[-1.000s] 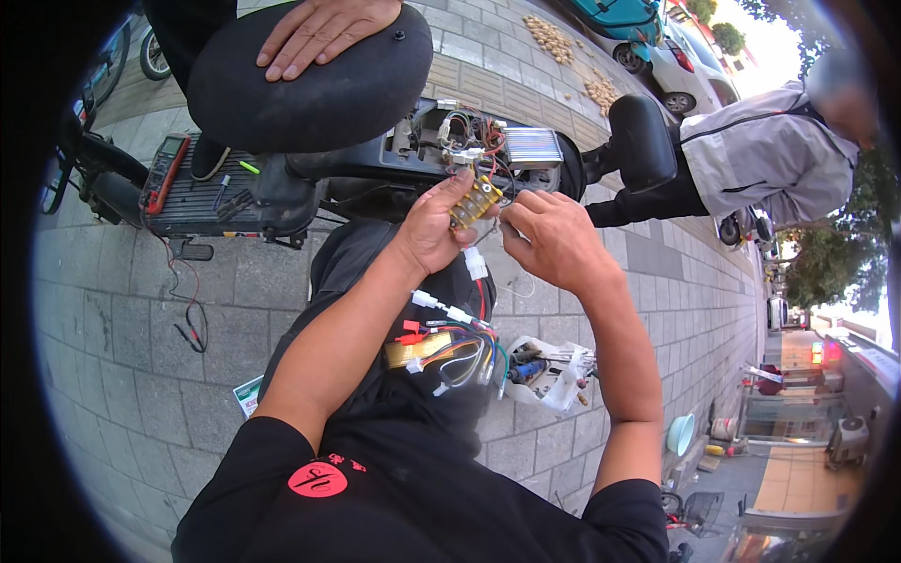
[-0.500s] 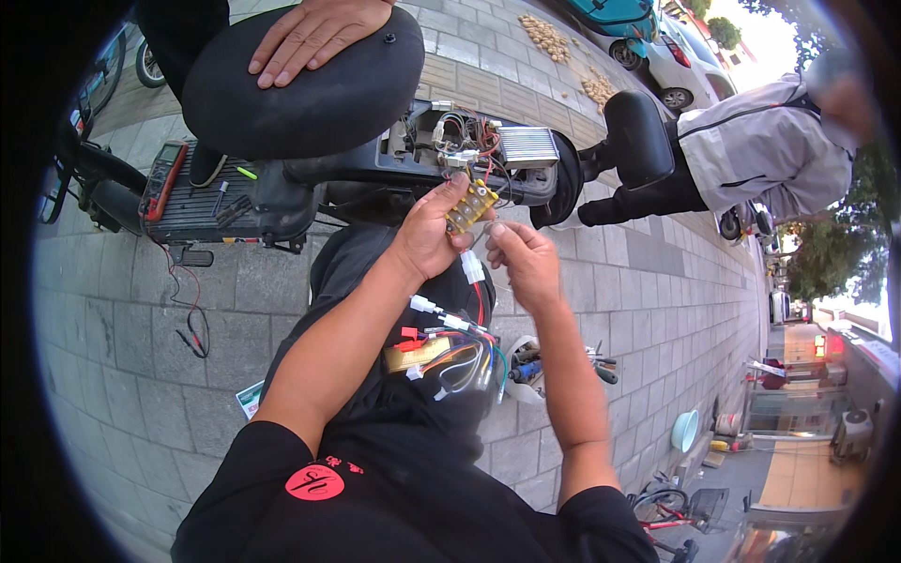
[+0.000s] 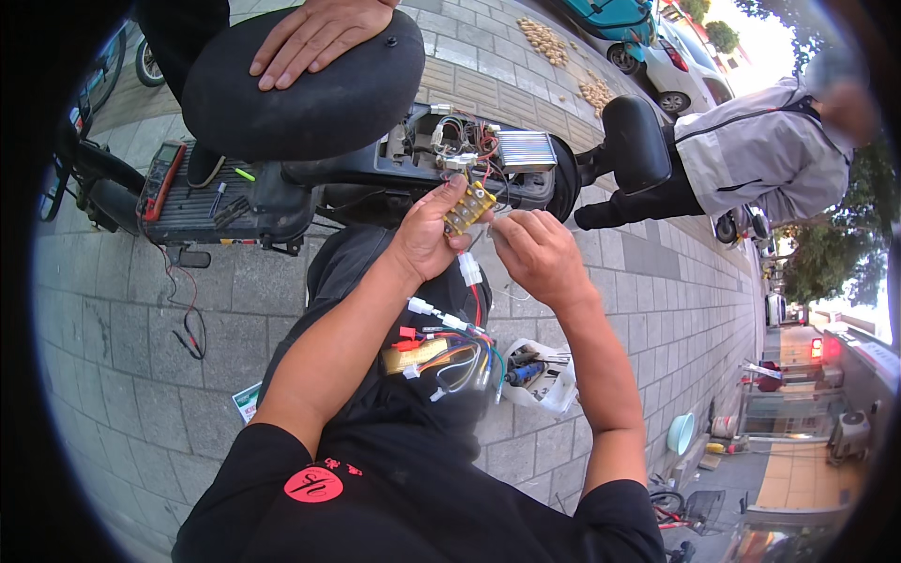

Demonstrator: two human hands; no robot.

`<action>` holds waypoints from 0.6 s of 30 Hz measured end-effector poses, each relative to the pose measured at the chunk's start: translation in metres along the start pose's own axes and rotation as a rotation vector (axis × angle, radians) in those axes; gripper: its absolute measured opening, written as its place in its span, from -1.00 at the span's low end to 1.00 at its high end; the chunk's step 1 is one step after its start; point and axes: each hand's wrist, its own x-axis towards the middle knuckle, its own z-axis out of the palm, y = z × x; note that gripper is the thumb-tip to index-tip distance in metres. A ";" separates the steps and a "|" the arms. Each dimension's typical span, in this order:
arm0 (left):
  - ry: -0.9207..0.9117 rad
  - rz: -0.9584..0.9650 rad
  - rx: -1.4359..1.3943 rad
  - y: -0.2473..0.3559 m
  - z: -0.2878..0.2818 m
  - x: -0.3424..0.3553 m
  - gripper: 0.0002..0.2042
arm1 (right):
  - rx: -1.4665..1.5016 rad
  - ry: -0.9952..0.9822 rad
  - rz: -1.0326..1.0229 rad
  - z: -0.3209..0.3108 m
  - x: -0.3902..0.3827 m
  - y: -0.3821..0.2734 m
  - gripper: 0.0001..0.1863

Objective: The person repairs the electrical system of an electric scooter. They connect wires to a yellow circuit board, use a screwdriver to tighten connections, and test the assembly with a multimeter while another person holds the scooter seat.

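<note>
My left hand (image 3: 434, 230) grips a yellow terminal block (image 3: 469, 208) with a row of metal contacts, held up beside the opened body of an electric scooter (image 3: 375, 169). Close to its right side, my right hand (image 3: 544, 253) is closed in a pinch; what sits between its fingertips is too small to make out. A thin pale strand curves below that hand. On my lap lies a gold-coloured controller box (image 3: 418, 357) with several coloured wires. White connectors (image 3: 469, 269) hang from the wires under my left hand.
Another person's hand (image 3: 324, 42) rests on the raised black seat (image 3: 300, 94). A red multimeter (image 3: 164, 178) lies on the footboard, its leads trailing down. A white tool container (image 3: 554, 385) stands at my right. A person in a grey jacket (image 3: 751, 155) is beyond the scooter's rear.
My right hand has moved slightly right and turned, its back now showing more, and the forearm has swung right, uncovering the tool container. My left hand keeps the terminal block in nearly the same place.
</note>
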 end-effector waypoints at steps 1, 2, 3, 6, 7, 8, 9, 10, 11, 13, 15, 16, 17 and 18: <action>-0.005 0.003 0.006 0.000 -0.001 0.000 -0.60 | -0.001 -0.004 -0.009 0.000 0.002 -0.001 -0.73; -0.008 0.005 0.004 0.001 -0.003 0.001 -0.60 | -0.001 -0.008 -0.018 0.001 0.004 -0.002 -0.73; -0.013 0.004 0.000 0.001 -0.002 0.002 -0.59 | 0.149 0.006 0.134 0.003 0.002 -0.005 -0.76; 0.023 0.018 0.012 0.003 0.003 0.004 -0.58 | 0.797 0.028 0.729 0.018 -0.010 -0.015 -0.82; 0.042 0.025 0.020 0.003 0.006 0.005 -0.58 | 1.146 0.023 1.019 0.025 -0.017 -0.014 -0.83; 0.036 0.009 0.019 -0.001 0.005 0.001 -0.58 | 1.498 0.019 1.306 0.029 -0.023 -0.015 -0.83; 0.028 0.003 0.020 -0.003 0.003 -0.005 -0.58 | 1.587 -0.019 1.282 0.023 -0.027 -0.024 -0.78; 0.019 -0.003 0.021 -0.004 0.002 -0.007 -0.58 | 1.448 -0.074 1.235 0.018 -0.023 -0.017 -0.76; 0.004 0.008 0.022 -0.001 0.002 0.000 -0.58 | 1.308 -0.126 1.188 0.011 -0.020 -0.004 -0.74; -0.004 0.006 0.021 0.001 0.001 0.002 -0.59 | 1.131 -0.145 1.100 -0.002 -0.017 0.011 -0.68; 0.033 0.004 0.011 -0.003 0.000 0.000 -0.60 | 0.815 -0.230 0.985 -0.018 -0.005 0.013 -0.67; 0.036 0.011 0.007 -0.003 0.003 0.001 -0.60 | 0.743 -0.260 0.886 -0.019 -0.002 0.018 -0.68; 0.038 0.018 0.004 -0.003 0.004 0.001 -0.61 | 0.699 -0.316 0.858 -0.022 0.003 0.019 -0.68; 0.047 0.012 -0.001 -0.003 0.005 0.002 -0.62 | 0.654 -0.370 0.822 -0.026 0.012 0.018 -0.68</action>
